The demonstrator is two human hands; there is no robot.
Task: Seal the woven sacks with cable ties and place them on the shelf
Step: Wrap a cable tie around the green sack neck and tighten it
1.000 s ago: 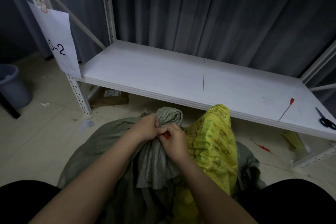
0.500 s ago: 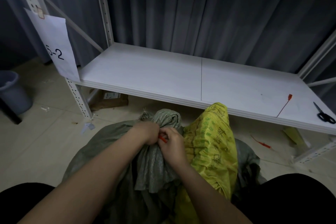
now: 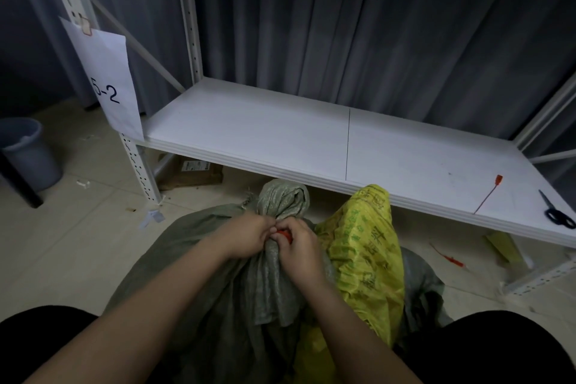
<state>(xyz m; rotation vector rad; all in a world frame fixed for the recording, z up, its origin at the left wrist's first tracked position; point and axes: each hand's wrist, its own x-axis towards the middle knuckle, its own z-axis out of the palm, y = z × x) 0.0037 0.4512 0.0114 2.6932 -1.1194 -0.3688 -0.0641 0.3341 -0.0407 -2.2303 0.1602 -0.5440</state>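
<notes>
At nine o'clock a grey bin (image 3: 28, 153) stands on the floor, and a paper label (image 3: 109, 84) marked 5-2 hangs from the shelf post. At the centre we have the grey-green woven sack (image 3: 249, 284) on the floor, below the front edge of the white shelf (image 3: 280, 134). Our left hand (image 3: 249, 232) is closed around its bunched neck; our right hand (image 3: 299, 246) is curled tight against it, pinching a red cable tie (image 3: 284, 234), though most of the tie is hidden by the fingers. A yellow sack (image 3: 364, 252) leans just beside, toward three o'clock. On the shelf at two o'clock lie a spare red tie (image 3: 487, 193) and black scissors (image 3: 556, 210).
</notes>
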